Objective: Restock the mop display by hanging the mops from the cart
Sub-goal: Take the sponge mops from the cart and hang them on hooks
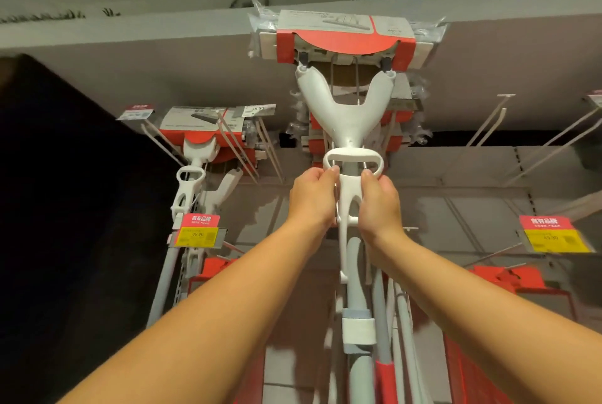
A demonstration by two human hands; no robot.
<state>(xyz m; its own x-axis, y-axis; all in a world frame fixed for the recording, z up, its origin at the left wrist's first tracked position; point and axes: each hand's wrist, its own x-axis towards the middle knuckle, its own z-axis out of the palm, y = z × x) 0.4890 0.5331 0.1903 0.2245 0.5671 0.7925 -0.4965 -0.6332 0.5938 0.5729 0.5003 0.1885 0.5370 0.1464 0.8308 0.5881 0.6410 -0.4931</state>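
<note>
**Head view: mop held overhead before the display.** The mop stands nearly upright. Its long axis runs from the grey shaft, low and near, up and away to the mop head. The head sits in a red-and-white card sleeve at the top of the view, close under the pale fascia.

The left hand and right hand flank the shaft at the same height, just below the white loop. The left fingers curl onto the white wringer lever from the left, the right fingers from the right. Both hands are thus closed on the mop, and neither is nearer the head. The head lies straight above and beyond the fingers, joined to them by the forked yoke.

Behind the yoke, between hands and head in the view, stocked mops hang on the centre pegs. Whether the held head touches any peg cannot be told. Another hung mop is at left above a yellow price tag, and bare pegs project at far right.

Judged step: seating the head on the centre pegs. The head appears higher than the peg row, so the coming move probably carries it away and downward along the shaft's axis, both hands steering equally. A twist of the shaft could swing the wide head against the packs behind.
</note>
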